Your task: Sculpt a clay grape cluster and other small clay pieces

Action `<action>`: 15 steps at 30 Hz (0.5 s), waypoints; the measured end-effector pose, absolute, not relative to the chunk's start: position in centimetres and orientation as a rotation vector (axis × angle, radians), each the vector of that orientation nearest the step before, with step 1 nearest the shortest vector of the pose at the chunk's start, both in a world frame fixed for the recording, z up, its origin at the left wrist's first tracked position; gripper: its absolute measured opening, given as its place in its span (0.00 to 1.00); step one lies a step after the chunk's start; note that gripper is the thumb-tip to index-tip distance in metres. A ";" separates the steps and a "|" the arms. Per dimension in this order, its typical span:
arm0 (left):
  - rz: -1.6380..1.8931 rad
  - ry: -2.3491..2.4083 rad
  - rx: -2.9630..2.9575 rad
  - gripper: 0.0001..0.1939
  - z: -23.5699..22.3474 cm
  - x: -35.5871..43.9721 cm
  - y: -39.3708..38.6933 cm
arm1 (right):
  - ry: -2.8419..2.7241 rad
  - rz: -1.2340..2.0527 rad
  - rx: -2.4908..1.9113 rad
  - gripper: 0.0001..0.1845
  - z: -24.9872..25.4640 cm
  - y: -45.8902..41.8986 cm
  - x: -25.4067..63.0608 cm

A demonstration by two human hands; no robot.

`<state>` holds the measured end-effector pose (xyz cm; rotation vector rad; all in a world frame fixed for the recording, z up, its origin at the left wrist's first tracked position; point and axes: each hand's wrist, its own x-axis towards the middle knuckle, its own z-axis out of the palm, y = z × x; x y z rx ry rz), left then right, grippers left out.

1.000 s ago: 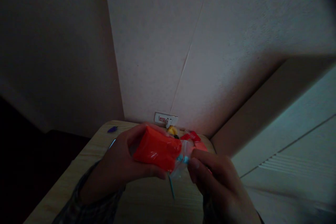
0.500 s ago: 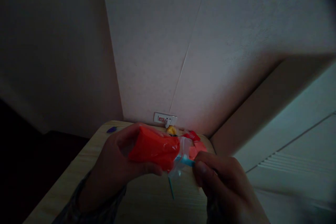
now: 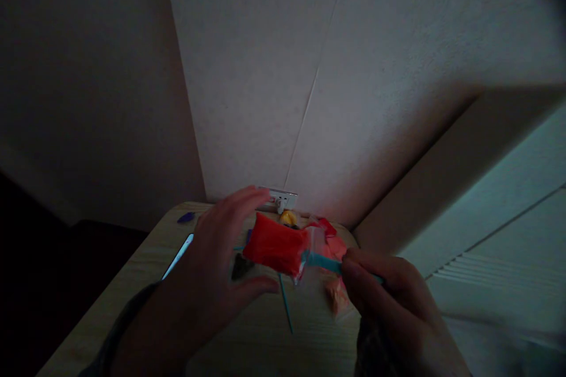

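A small clear zip bag packed with a bright red, clay-like mass (image 3: 276, 244) is in the air above the table. My right hand (image 3: 391, 300) pinches a flat teal plastic stick (image 3: 326, 263), whose far end goes into the mouth of the bag. My left hand (image 3: 212, 268) is around the other end of the bag, thumb and fingers spread apart, with a gap showing between them and the bag. Below, a thin teal stick (image 3: 285, 304) lies on the wooden table (image 3: 247, 341).
Against the wall are a yellow packet (image 3: 288, 217) and red and pink packets (image 3: 335, 245). A peach packet (image 3: 338, 297) lies near my right hand. Left are a phone (image 3: 178, 255) and a purple piece (image 3: 186, 217); a dark packet (image 3: 241, 267) sits mid-table. A plug fills the wall socket (image 3: 283, 200).
My left hand has let go of the red bag and opened its fingers. My right hand has moved slightly right with the teal stick, and more of the stick shows.
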<state>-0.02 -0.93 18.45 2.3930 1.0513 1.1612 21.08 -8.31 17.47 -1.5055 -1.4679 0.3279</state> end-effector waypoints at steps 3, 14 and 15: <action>1.073 0.971 2.731 0.28 17.7 2.0 -1.9 | -1.639 0.429 -1.351 0.20 18.0 -7.5 19.5; 1.202 0.899 2.749 0.05 17.2 2.6 0.3 | -1.670 0.595 -1.475 0.23 18.5 -6.2 17.5; 1.203 0.875 2.741 0.04 17.2 2.2 0.5 | -1.666 0.605 -1.474 0.23 18.5 -6.3 17.7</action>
